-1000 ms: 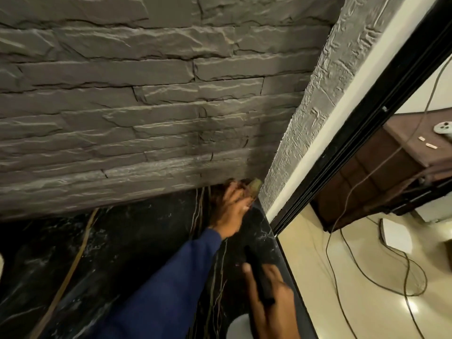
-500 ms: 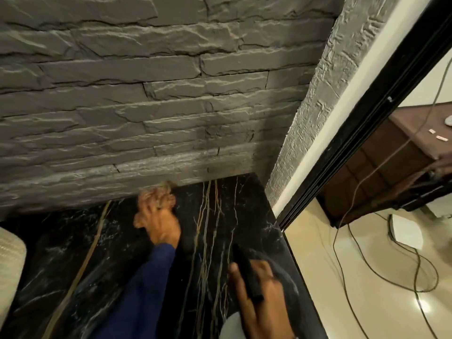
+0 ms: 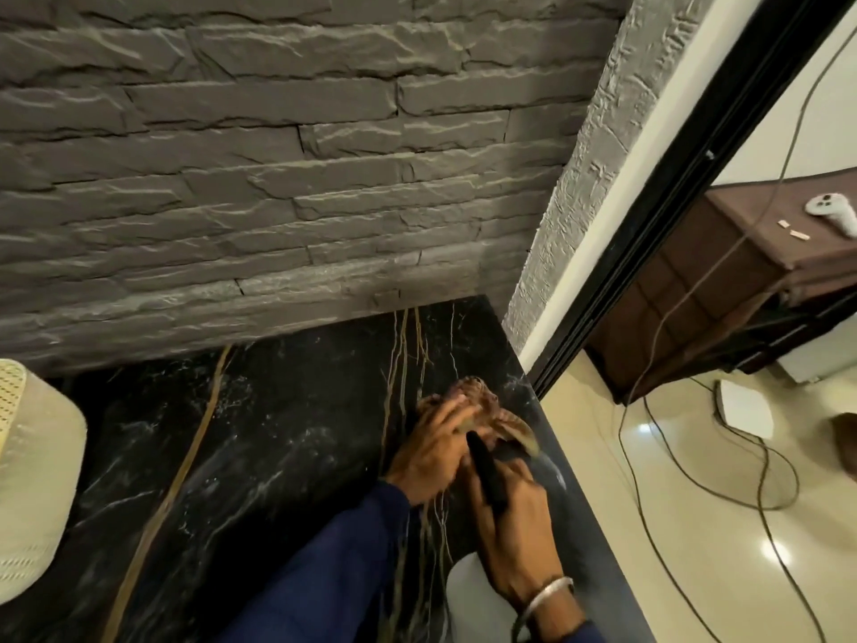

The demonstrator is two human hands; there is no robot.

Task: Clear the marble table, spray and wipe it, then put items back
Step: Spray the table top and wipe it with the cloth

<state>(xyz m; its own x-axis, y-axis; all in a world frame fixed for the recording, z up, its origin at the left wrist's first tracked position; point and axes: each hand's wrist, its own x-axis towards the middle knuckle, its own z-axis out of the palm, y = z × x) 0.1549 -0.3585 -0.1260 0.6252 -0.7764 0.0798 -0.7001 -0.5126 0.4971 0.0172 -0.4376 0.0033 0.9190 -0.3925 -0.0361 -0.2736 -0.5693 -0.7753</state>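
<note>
Table (image 3: 259, 457), black marble with pale and gold veins, fills the lower left and centre of the frame under a grey stone wall (image 3: 278, 178). Near its right edge, lower centre-right, the left hand (image 3: 433, 450) presses a brownish cloth (image 3: 482, 406) flat on the marble, fingers spread over it. Just below, the right hand (image 3: 514, 536) is wrapped round the black trigger of a white spray bottle (image 3: 468, 596). A cream perforated object (image 3: 32, 475) stands at the left edge.
</note>
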